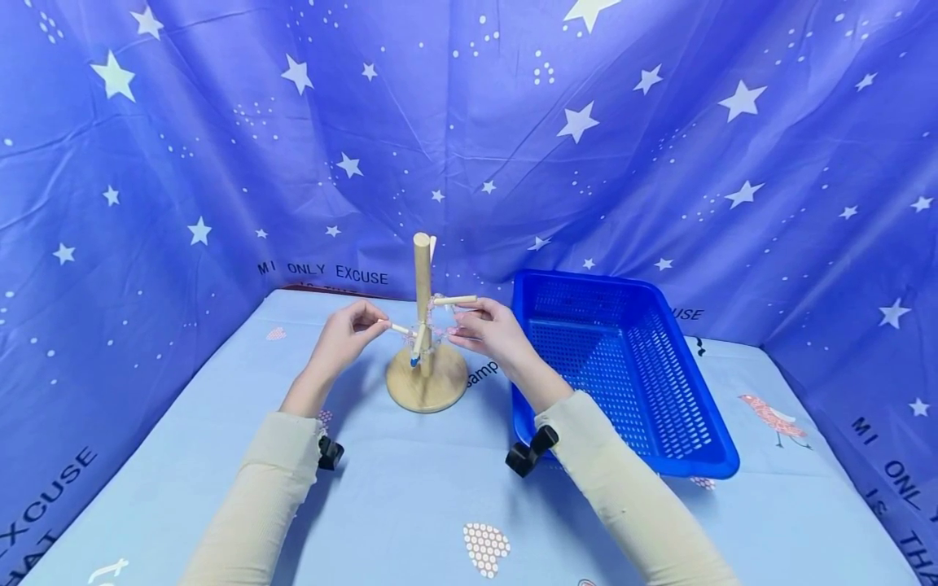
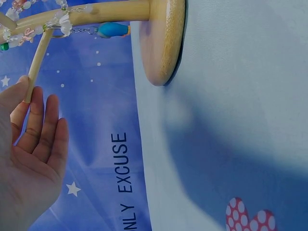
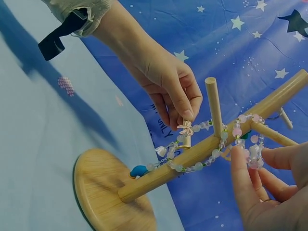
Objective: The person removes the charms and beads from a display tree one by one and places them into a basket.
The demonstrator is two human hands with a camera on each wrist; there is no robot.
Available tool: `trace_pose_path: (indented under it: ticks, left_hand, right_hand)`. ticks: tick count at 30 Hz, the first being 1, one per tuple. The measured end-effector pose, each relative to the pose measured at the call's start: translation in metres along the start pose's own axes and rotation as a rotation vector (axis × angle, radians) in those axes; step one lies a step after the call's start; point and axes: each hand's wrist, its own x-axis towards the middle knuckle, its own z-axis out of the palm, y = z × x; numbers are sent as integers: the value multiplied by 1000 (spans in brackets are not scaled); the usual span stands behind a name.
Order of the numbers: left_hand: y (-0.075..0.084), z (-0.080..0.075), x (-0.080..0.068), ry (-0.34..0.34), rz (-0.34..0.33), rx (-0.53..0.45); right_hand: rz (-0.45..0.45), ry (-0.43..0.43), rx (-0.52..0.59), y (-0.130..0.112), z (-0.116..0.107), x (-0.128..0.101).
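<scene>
A wooden stand point(image 1: 422, 281) with a round base point(image 1: 427, 384) and side pegs stands mid-table. My left hand point(image 1: 379, 322) pinches the tip of the left peg point(image 2: 37, 62) between thumb and forefinger; its other fingers point(image 2: 50, 130) stay straight. A bracelet of pale pink and clear beads point(image 3: 207, 161) drapes over the pole and pegs, with a blue charm point(image 3: 139, 171) hanging near the base. My right hand point(image 3: 250, 159) pinches a bunch of these beads just right of the pole, below the right peg point(image 1: 454, 300).
An empty blue plastic basket point(image 1: 623, 366) sits to the right of the stand, close to my right forearm. The table wears a light blue printed cloth point(image 1: 440, 505). Blue star-patterned fabric point(image 1: 220, 163) walls in the back and both sides.
</scene>
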Motion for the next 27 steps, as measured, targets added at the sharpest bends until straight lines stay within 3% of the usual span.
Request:
trace_pose_path:
  ticks: [14,27]
  left_hand:
    - [-2,1,1,7,-7,13]
    - [1,1,-2,8,-9,25]
  right_hand:
    - [-1,62,-7,-2,-7,0]
    - [3,55,-20,-3,-12,-2]
